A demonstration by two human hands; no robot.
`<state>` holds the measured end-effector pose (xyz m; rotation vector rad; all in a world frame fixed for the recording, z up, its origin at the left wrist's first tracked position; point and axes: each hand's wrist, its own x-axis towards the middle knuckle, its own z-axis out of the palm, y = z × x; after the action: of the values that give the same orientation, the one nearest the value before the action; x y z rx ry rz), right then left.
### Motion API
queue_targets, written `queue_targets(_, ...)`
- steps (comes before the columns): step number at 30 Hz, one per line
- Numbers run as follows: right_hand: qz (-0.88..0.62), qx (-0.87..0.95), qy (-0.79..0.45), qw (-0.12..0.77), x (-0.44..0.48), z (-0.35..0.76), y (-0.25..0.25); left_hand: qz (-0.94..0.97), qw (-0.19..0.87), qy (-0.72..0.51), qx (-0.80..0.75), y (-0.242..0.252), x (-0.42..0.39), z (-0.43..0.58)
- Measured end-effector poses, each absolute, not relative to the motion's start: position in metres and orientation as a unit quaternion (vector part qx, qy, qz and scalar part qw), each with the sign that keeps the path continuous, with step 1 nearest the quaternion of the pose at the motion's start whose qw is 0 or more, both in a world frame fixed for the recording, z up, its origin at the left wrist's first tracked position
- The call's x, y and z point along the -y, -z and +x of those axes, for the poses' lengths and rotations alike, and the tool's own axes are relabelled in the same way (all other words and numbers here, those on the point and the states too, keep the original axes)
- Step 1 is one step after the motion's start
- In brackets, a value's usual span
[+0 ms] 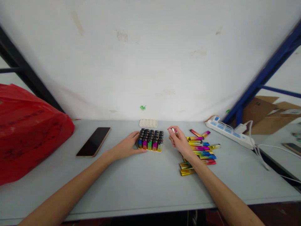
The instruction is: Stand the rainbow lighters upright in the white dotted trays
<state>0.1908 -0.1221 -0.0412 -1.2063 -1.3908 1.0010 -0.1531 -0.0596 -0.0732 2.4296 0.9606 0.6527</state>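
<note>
Several upright lighters (150,141) with black tops and shiny rainbow-coloured bodies stand packed in rows in a block. My left hand (128,146) grips the block's left side, thumb along the front and fingers around the back corner. To the right of the block, my right hand (180,141) is closed in a pinch around a single lighter (173,130); a silvery end pokes up and the rest is hidden by the fingers. Beside and partly behind that hand, a loose pile of metallic lighters (202,149) lies flat on the table (145,185).
A pale tray with small holes (148,123) lies behind the block, near the wall. At left are a dark phone (94,142) and a large red plastic bag (30,131). A white power strip (230,131) with cables and a cardboard box (265,116) are at right.
</note>
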Motion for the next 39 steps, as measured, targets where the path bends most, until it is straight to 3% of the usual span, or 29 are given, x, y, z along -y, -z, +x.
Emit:
queue_targets(12,-0.554,0.628,-0.272,0.474,0.129,0.193,0.028,0.876,0.223,-0.248,-0.349,0.075,0.06,-0.155)
queue_targets(18,-0.587,0.63,-0.123,0.493,0.124,0.216,0.025,0.882,0.183,-0.243,-0.359,0.077,0.059,-0.15)
queue_targets(22,-0.614,0.691,-0.043,0.379,0.118,0.235,0.028,0.879,0.16,-0.249,-0.374,0.076,0.056,-0.13)
queue_targets(29,-0.664,0.732,-0.044,0.143,0.123,0.238,0.018,0.856,0.136,-0.277,-0.414,0.082,0.04,-0.092)
queue_targets(39,-0.778,0.623,-0.039,0.07,0.139,0.253,-0.007,0.869,0.098,-0.26,-0.409,0.084,0.018,-0.03)
